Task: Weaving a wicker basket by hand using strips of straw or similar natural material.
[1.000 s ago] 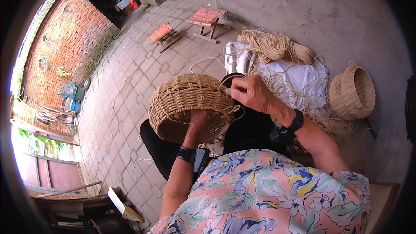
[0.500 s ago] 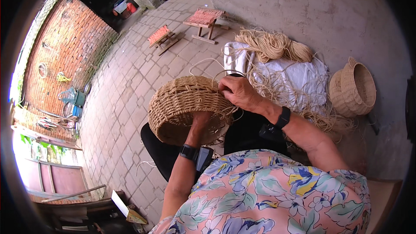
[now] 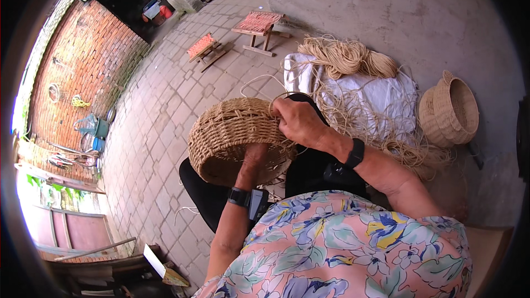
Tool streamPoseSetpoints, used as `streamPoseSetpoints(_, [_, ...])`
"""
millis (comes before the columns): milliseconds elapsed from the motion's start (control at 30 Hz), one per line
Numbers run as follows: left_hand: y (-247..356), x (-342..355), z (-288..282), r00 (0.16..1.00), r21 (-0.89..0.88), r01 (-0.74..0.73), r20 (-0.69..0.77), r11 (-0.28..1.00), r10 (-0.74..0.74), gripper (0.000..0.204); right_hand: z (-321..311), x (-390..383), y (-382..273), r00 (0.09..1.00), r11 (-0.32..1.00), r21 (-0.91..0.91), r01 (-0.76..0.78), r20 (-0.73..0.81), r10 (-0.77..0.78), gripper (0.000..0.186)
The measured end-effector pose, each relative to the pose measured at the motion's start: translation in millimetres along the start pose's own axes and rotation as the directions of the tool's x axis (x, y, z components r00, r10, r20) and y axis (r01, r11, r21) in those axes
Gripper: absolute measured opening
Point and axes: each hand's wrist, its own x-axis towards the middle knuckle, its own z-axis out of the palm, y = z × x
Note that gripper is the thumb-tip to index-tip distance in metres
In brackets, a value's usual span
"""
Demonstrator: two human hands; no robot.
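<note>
A round tan woven basket (image 3: 229,127) rests tilted on my lap, its opening toward me. My left hand (image 3: 254,155) reaches inside through this opening, and its fingers are hidden by the woven wall. At the basket's right far edge, my right hand (image 3: 300,120) is closed, thumb and fingers pinched on a thin tan cord. A loop of the cord (image 3: 255,79) arcs out beyond the basket on the far side. More loose strands hang below the basket near my knees.
To the right, a white sack (image 3: 372,102) lies under tangled cord and a thick cord hank (image 3: 353,58). Beside it sits another woven basket (image 3: 436,116). Two low folding stools, one larger (image 3: 259,22) and one smaller (image 3: 201,47), stand ahead on the paved floor (image 3: 160,116).
My right hand has shifted slightly left and turned, with its wrist lower, still at the basket's edge. My left hand and the basket stay almost where they were.
</note>
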Motion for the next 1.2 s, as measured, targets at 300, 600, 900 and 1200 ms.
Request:
streamPoseSetpoints(300, [2.2, -5.8, 3.3, 0.971, -0.021, -0.177, -0.169, 0.984, 0.171, 0.05, -17.5, -30.7, 39.7, 0.927, 0.921, -0.149, -0.361, 0.052, 0.372, 0.007])
streamPoseSetpoints(600, [12.3, 3.9, 3.7, 0.999, -0.249, -0.014, -0.051, 0.968, 0.001, 0.046, -20.9, -10.0, 25.9, 0.942, 0.904, 0.3, -0.305, 0.238, 0.239, 0.013])
streamPoseSetpoints(900, [14.5, 6.6, 11.9, 0.994, 0.113, -0.038, -0.093, 0.993, 0.048, 0.031, -19.3, -24.8, 50.0, 0.875, 0.834, 0.3, -0.463, 0.302, 0.377, 0.013])
streamPoseSetpoints(1200, [16.3, 9.9, 18.4, 0.97, -0.17, 0.066, -0.221, 0.983, -0.103, 0.025, -5.4, -14.3, 43.9, 0.868, 0.866, 0.193, -0.461, 0.299, 0.396, 0.012])
